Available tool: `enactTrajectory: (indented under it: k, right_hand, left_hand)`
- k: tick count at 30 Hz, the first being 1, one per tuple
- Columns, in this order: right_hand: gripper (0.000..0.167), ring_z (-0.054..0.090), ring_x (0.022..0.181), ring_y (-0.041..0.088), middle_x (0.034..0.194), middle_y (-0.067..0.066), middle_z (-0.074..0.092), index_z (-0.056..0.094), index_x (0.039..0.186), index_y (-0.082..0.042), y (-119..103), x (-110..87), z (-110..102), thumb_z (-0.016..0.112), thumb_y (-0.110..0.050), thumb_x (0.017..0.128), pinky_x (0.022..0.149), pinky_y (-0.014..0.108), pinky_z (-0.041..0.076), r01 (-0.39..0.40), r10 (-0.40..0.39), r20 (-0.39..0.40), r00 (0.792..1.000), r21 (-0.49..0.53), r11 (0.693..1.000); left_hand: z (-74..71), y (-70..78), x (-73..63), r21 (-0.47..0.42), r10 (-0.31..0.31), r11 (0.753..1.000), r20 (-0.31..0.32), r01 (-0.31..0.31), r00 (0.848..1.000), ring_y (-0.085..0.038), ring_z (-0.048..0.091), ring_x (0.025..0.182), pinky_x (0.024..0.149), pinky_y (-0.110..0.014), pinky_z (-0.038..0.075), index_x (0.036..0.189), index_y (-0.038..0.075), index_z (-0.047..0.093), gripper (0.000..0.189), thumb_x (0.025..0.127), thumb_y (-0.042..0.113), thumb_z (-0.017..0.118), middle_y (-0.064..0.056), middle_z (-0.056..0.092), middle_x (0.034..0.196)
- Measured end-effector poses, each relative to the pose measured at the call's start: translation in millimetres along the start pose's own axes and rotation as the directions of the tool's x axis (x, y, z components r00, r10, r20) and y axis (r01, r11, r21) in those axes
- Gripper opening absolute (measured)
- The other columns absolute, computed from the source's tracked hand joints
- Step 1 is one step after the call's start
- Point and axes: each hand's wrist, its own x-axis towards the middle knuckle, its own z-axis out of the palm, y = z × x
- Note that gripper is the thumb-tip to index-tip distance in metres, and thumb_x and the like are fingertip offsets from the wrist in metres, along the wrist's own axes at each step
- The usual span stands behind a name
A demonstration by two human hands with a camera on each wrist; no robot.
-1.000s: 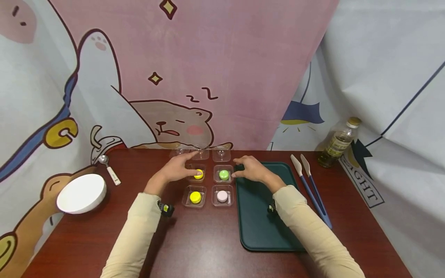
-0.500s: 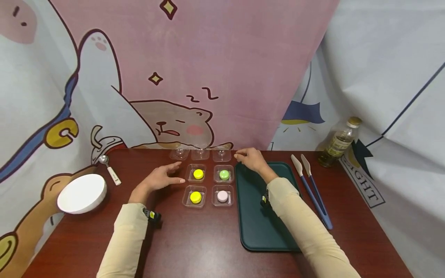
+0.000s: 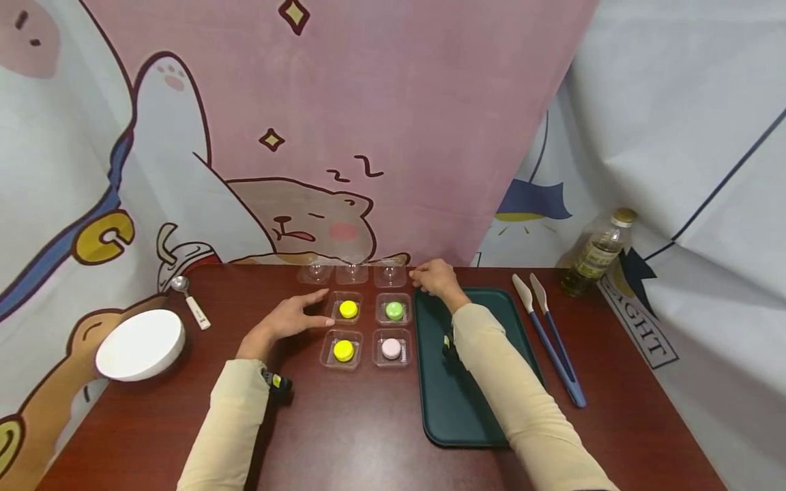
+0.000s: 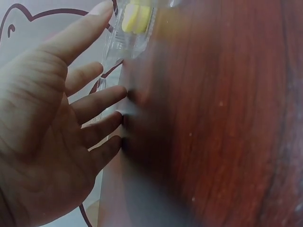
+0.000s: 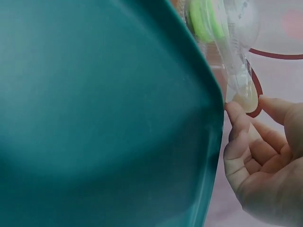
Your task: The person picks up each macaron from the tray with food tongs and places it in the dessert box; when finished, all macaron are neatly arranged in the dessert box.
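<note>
My left hand (image 3: 285,319) is held with fingers spread and holds nothing. Its thumb tip is at the left edge of the clear plastic box (image 3: 334,318) with a yellow macaron (image 3: 348,309); whether they touch I cannot tell. At the back, my right hand (image 3: 437,279) has its thumb and index finger apart beside a clear domed lid (image 3: 389,275). In the right wrist view a small gap shows between those fingertips, with the lid's corner just beyond. Other boxes hold a green macaron (image 3: 394,311), a second yellow macaron (image 3: 344,350) and a pink macaron (image 3: 391,348).
Two more clear lids (image 3: 352,274) lie in the back row. A dark green tray (image 3: 439,416) lies under my right forearm. Further right are blue-handled tongs (image 3: 555,348) and an oil bottle (image 3: 595,256). A white bowl (image 3: 140,344) and a scoop (image 3: 195,310) stand at left.
My left hand drew back left from over the yellow macaron's box, then came slightly right again. The right hand went from beside the green macaron to the back, near the right lid.
</note>
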Motion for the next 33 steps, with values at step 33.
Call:
enactTrajectory:
  k: [33]
  right_hand:
    - [0.023, 0.072, 0.077, 0.013, 0.087, -0.003, 0.08, 0.08, 0.109, -0.014, -15, 9.9, 26, 0.066, -0.03, 0.098, 0.075, 0.036, 0.053, -0.033, 0.037, 0.019, 0.999, -0.178, 0.983]
  left_hand:
    - [4.4, 7.9, 9.1, 0.036, -0.037, 0.999, -0.035, 0.039, 0.999, -0.044, 0.037, 0.147, 0.117, -0.066, 0.032, 0.156, 0.031, 0.041, 0.083, 0.085, 0.051, 0.078, -0.018, 0.041, 0.16]
